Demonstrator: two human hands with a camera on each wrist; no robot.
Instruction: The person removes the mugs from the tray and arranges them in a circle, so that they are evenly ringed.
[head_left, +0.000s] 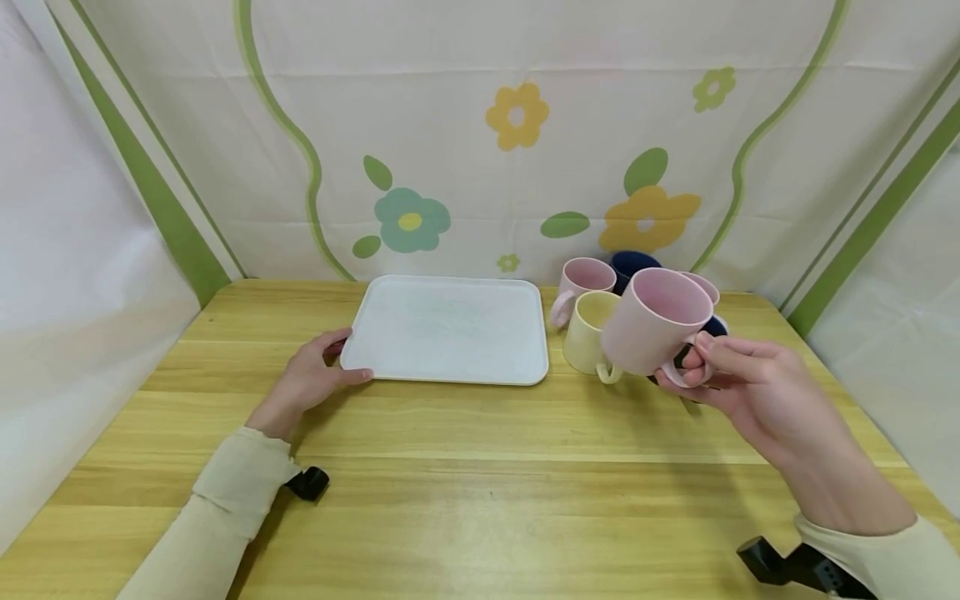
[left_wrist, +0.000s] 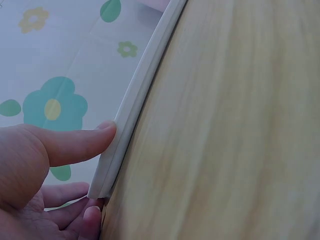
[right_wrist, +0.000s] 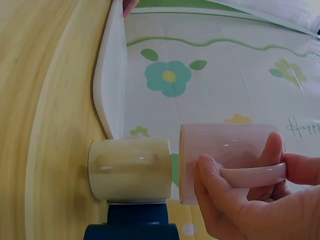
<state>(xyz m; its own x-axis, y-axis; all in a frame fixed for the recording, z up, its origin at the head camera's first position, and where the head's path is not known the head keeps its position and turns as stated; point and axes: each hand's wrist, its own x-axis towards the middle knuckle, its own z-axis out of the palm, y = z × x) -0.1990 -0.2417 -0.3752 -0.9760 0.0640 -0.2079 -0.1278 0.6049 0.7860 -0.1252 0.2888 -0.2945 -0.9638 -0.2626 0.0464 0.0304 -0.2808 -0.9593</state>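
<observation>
My right hand (head_left: 757, 387) grips a pink mug (head_left: 652, 321) by its handle and holds it raised above the table, slightly tilted. In the right wrist view the fingers (right_wrist: 225, 192) wrap that handle. Below and left of it a pale yellow mug (head_left: 588, 337) stands upright on the table, handle toward me. A white rectangular tray (head_left: 450, 333) lies flat in the middle. My left hand (head_left: 311, 375) holds the tray's near left corner. In the left wrist view its thumb (left_wrist: 85, 145) presses the rim, with the other fingers around the corner.
Behind the yellow mug stand another pink mug (head_left: 587, 273) and a dark blue mug (head_left: 633, 265). A further pink mug (head_left: 703, 287) and dark blue mug (head_left: 716, 327) are partly hidden by the held mug. A flower-printed cloth (head_left: 450, 125) hangs behind the wooden table (head_left: 450, 500).
</observation>
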